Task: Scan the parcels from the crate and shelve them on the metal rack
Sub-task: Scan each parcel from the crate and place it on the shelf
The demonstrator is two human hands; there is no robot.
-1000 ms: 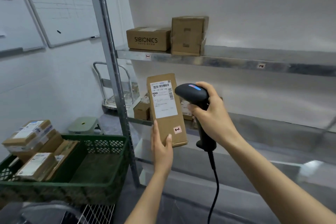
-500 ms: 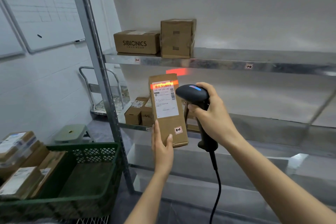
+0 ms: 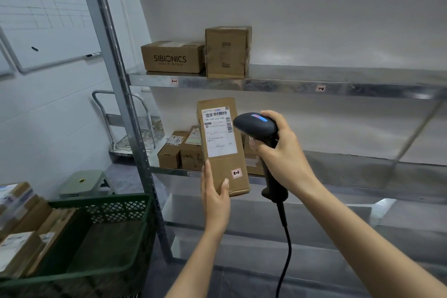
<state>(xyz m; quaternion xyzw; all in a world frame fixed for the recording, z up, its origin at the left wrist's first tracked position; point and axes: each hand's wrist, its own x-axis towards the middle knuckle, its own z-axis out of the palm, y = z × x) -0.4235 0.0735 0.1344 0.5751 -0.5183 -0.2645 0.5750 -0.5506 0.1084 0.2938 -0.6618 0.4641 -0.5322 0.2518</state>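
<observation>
Currently left hand [image 3: 214,197] clamps the tall parcel [image 3: 223,145] by its lower end, thumb on front, keeping the shipping label [image 3: 219,132] unobstructed. Right hand [image 3: 283,155] is wrapped round the corded barcode scanner [image 3: 256,126], whose head sits just right of the label, aimed at it. Sticker [image 3: 236,173] above the left thumb reads 2-1, probably the rack slot. Green crate [image 3: 101,203] is down-left of the left hand.

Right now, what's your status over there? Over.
Left hand grips tall parcel upright, label facing camera. Right hand grips scanner beside the label. Path to metal rack open.
</observation>
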